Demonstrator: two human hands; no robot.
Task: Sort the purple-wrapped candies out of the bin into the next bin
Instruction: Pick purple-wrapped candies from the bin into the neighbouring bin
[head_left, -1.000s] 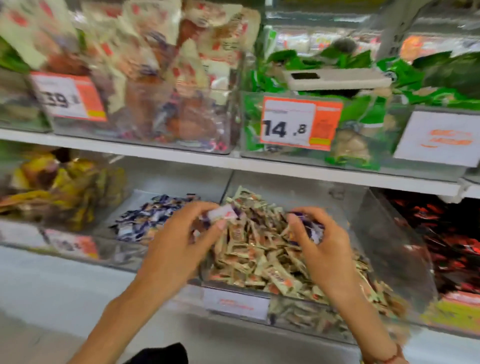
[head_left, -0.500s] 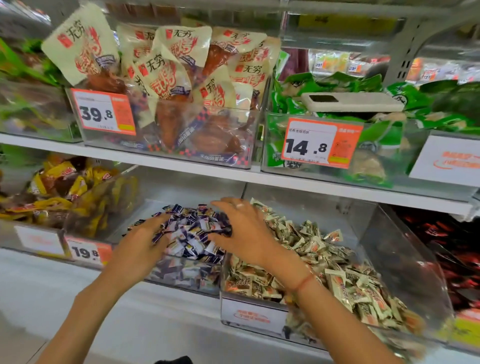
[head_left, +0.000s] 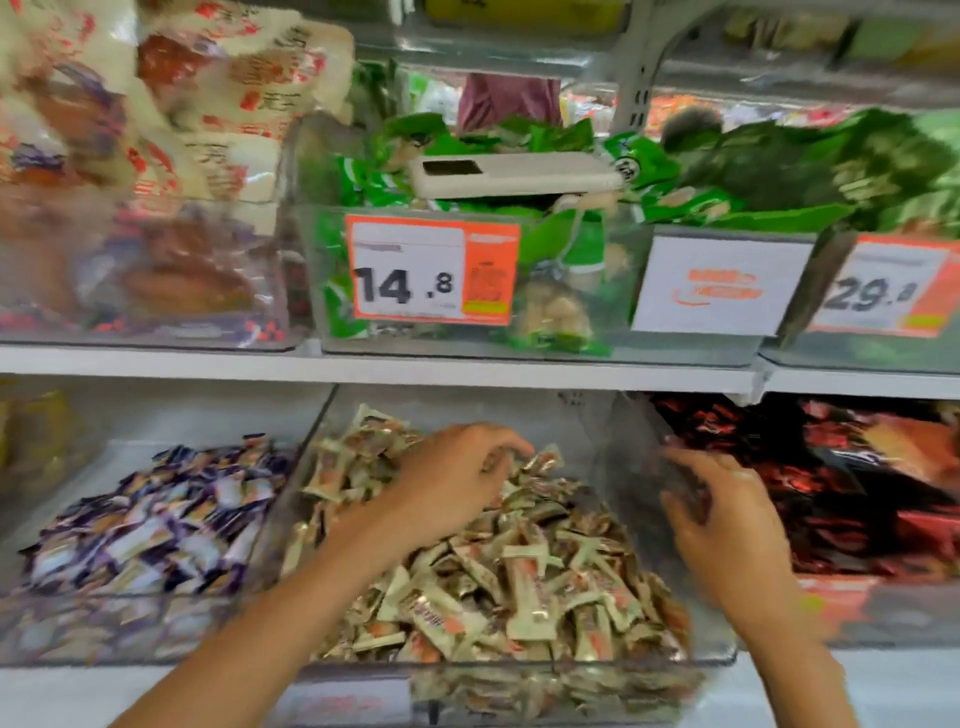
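Note:
The middle clear bin (head_left: 519, 667) on the lower shelf holds a heap of beige-wrapped candies (head_left: 524, 577); I see no purple wrapper on its surface. The bin to its left (head_left: 130, 639) is piled with purple-and-white wrapped candies (head_left: 156, 525). My left hand (head_left: 457, 478) reaches over the back of the beige heap, its loosely curved fingertips touching the candies; nothing shows in its grip. My right hand (head_left: 727, 525) hovers at the middle bin's clear right wall, fingers spread and blurred, holding nothing.
A bin of red and black packets (head_left: 841, 493) stands to the right. On the upper shelf sit bins of green packets (head_left: 571, 244) and beige snack bags (head_left: 197, 130), with a white phone (head_left: 514, 174) lying on the green packets. Orange price tags (head_left: 434, 270) hang in front.
Both hands have moved right, from the purple candy bin back over the beige bin. The camera has swung right too, and the view is blurred.

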